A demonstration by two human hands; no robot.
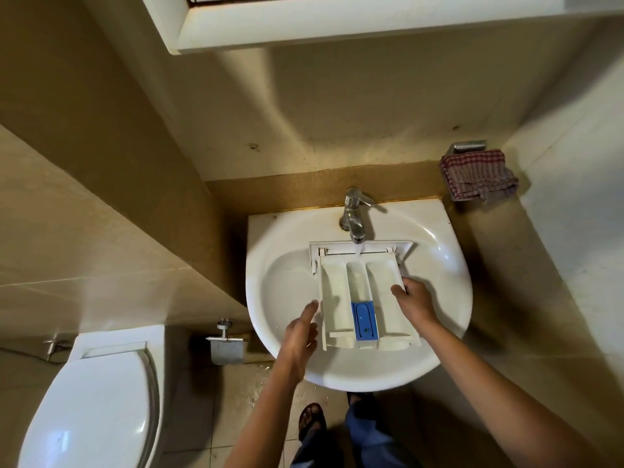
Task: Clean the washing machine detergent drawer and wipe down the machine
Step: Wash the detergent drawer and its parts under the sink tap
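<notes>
This is a small household bathroom, walled in beige tiles (84,231) and floored with more tiles (209,417). A white ceramic washbasin (449,265) with a chrome tap (353,217) is fixed to the back wall beneath a white-framed cabinet (304,25), and a checked cloth (477,175) hangs from a metal holder just to its right. To the left stands a white toilet (91,410) with its lid down, with a metal toilet-paper holder (226,349) on the wall between it and the basin.
</notes>
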